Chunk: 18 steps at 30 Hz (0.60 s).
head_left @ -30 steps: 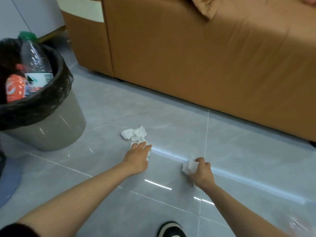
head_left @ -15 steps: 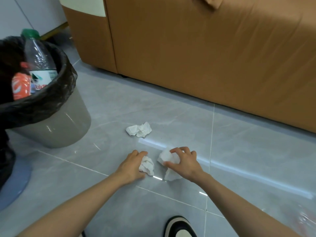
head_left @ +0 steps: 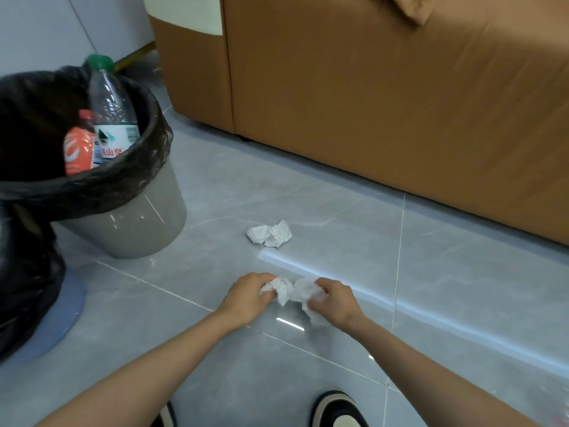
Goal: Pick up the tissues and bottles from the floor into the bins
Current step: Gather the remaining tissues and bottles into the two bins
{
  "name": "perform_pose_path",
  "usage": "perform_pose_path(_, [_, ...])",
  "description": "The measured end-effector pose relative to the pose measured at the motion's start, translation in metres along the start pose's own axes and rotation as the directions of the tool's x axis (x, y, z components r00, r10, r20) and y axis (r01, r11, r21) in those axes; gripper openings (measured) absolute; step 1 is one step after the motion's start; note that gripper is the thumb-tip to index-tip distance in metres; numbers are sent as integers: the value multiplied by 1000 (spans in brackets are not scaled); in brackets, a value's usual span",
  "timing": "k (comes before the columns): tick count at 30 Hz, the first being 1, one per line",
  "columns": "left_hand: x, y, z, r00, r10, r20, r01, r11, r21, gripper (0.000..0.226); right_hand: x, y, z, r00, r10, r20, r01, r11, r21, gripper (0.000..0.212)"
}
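Note:
My left hand (head_left: 246, 298) grips a crumpled white tissue (head_left: 278, 289) just above the grey floor. Right beside it, my right hand (head_left: 337, 302) grips another crumpled tissue (head_left: 306, 292); the two wads nearly touch. A third crumpled tissue (head_left: 270, 234) lies on the tiles a little beyond my hands. To the left stands a grey bin (head_left: 132, 223) lined with a black bag, holding a clear bottle with a green cap (head_left: 110, 106) and an orange bottle (head_left: 77, 149).
An orange-brown sofa (head_left: 385, 103) runs along the far side of the floor. A second black bag (head_left: 21, 278) on a blue base sits at the left edge. My shoes (head_left: 337, 409) show at the bottom of the view.
Both hands picked a tissue off the floor and drew together near the middle. The view shifted, so the bin sits closer in.

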<state>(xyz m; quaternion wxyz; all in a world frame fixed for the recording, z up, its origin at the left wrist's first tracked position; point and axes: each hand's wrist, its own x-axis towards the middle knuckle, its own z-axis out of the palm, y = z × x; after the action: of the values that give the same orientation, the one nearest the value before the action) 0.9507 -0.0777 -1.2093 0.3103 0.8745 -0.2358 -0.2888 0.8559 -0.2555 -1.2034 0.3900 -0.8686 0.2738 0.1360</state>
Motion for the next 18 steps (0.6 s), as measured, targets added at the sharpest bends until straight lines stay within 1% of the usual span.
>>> perform_pose_path(2, [-5,8,-12,997,-2,-75,-5,996,-92,30,2,-23,-5,998,-22,-62,32,984,174,10])
perform_pose_path(4, [-10,16,-30,987,-7,-162,-20,986,-165,31,5,-50,-10,994,-56,-98,84,949,304,11])
perform_pose_path(6, [-16,21,-54,964,-6,-266,-60,969,-240,30,7,-81,-13,986,-100,-134,146,908,394,14])
perform_pose_path(10, [-34,23,-111,889,19,-458,-180,933,-311,32,3,-150,-13,959,-236,-160,284,829,482,16])
perform_pose_path(13, [-57,19,-158,820,-23,-572,-216,913,-347,30,-5,-205,-6,929,-341,-141,363,776,515,15])
perform_pose_path(16, [-87,5,-199,730,-6,-683,-223,943,-246,31,-19,-260,8,870,-475,-131,465,704,537,19])
perform_pose_path(18, [-110,-5,-224,665,-30,-746,-215,949,-229,32,-27,-296,21,831,-547,-100,502,660,559,25])
